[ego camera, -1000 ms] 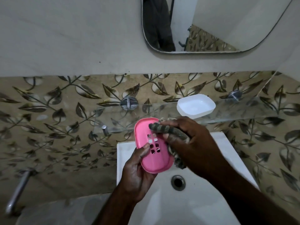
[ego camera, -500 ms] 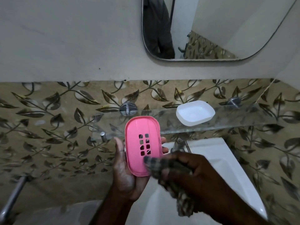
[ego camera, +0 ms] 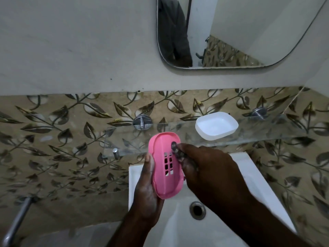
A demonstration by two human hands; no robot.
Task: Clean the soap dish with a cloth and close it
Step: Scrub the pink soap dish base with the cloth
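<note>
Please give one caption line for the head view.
Left hand holds a pink slotted plastic soap tray over the white sink; right hand presses a dark cloth against it.

A clear glass shelf [ego camera: 267,134] runs along the leaf-patterned wall tiles [ego camera: 53,139], above the far edge of the white washbasin [ego camera: 249,175]. Two round chrome mounts fix it to the wall, one towards the left [ego camera: 142,122] and one towards the right [ego camera: 259,112]. A small chrome stud [ego camera: 115,152] stands at its near left corner. The tile pattern shows through the glass. Only one thing lies directly on the shelf: the white soap dish half [ego camera: 216,126], a rounded rectangular shell resting hollow side up. It sits right of the shelf's middle, between the two mounts and nearer the right one, its near rim close to the shelf's near edge
</note>
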